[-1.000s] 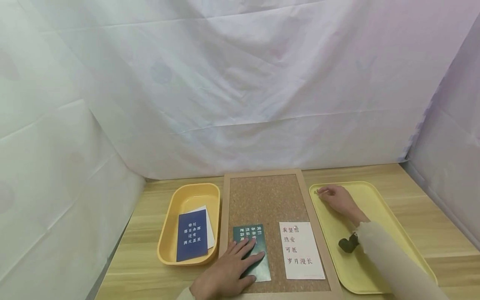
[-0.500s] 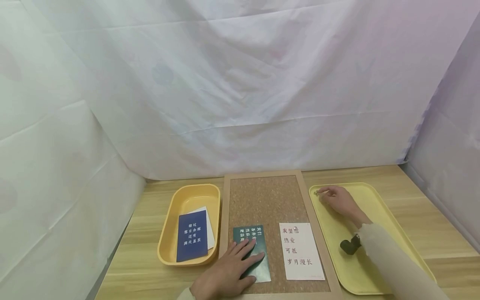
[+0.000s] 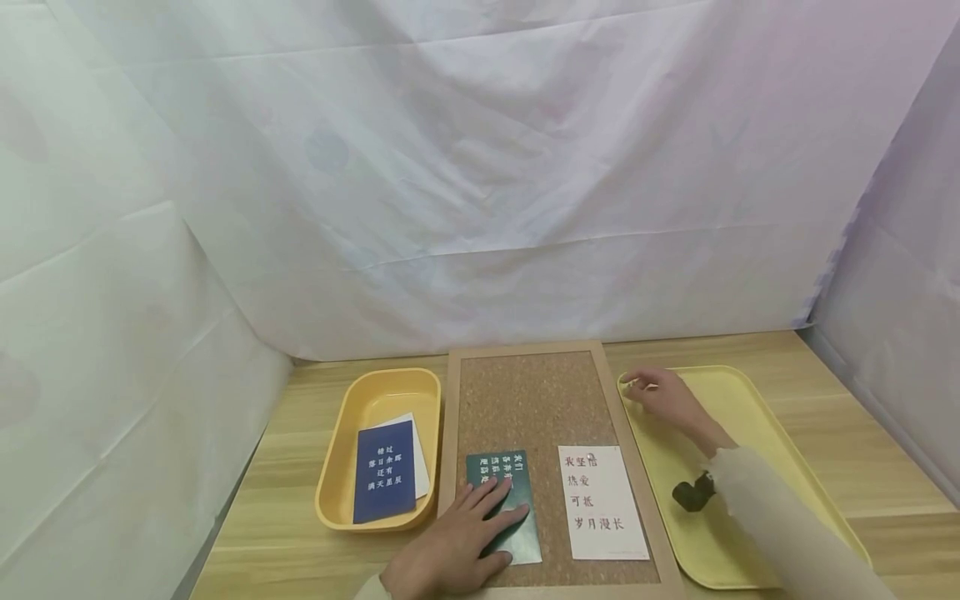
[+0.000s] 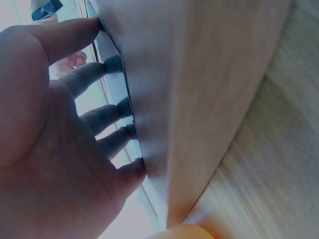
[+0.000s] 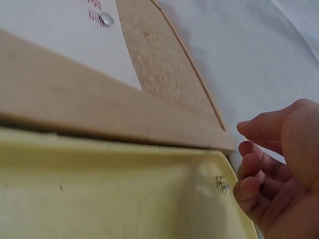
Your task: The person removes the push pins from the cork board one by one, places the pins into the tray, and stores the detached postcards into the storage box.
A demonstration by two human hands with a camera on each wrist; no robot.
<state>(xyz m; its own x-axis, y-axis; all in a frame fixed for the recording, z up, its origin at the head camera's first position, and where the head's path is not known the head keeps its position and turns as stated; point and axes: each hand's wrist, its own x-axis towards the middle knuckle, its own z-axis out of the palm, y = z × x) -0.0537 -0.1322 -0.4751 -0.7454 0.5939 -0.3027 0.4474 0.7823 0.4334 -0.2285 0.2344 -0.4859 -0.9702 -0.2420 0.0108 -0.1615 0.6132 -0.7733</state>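
Cream sleeve, blk wrist cam

Upper half of the cork board is sitting bare, easy to cross. Its raised wooden frame is blocking low passes toward the yellow tray, probably only slightly.

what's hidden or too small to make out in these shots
- White card in the orange tray: head view, mostly covered by the blue card.
- Green card: head view, its near half lies under the left hand.
- Small clear pin by the right hand: too small to tell whether the fingers touch it.
- Dark object in the yellow tray: head view, partly behind the sleeve, shape unclear.
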